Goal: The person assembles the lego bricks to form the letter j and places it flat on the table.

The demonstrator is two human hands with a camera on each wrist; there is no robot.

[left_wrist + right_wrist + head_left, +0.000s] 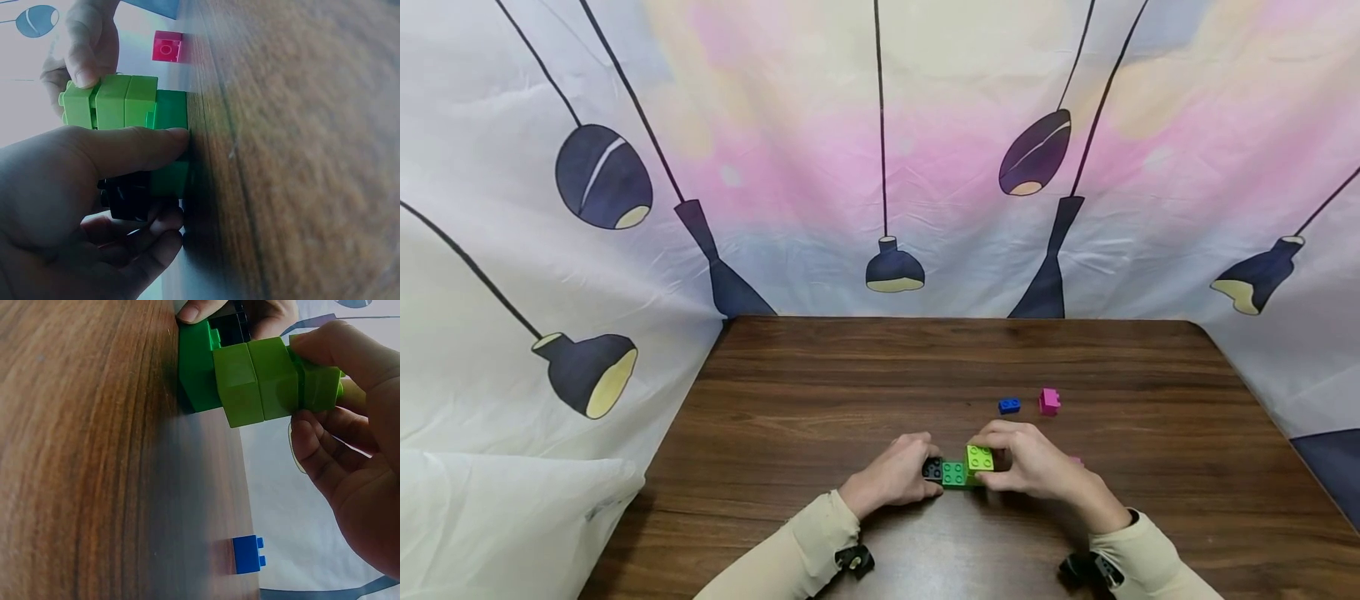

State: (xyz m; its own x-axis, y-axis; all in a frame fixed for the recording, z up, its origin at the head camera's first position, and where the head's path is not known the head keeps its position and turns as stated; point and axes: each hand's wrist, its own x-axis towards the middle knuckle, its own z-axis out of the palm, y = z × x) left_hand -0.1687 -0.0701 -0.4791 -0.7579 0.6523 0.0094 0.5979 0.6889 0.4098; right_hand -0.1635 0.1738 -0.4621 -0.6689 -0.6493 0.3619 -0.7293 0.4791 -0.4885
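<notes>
A long green toy brick (953,473) lies on the table in front of me. A black brick (130,199) is mounted on its left end, and lime green bricks (259,381) are stacked on its right end. My left hand (895,469) grips the left end, thumb on the green brick's side and fingers around the black end. With thumb and fingers, my right hand (1030,462) pinches the topmost lime brick (979,458). In both wrist views a narrow gap shows between that top brick and the lime one under it.
Beyond my right hand lie a small blue brick (1009,406) and a pink brick (1049,402). Another pink piece (1078,461) is mostly hidden behind the right hand. The brown wooden table (820,375) ends at a printed cloth backdrop (820,167).
</notes>
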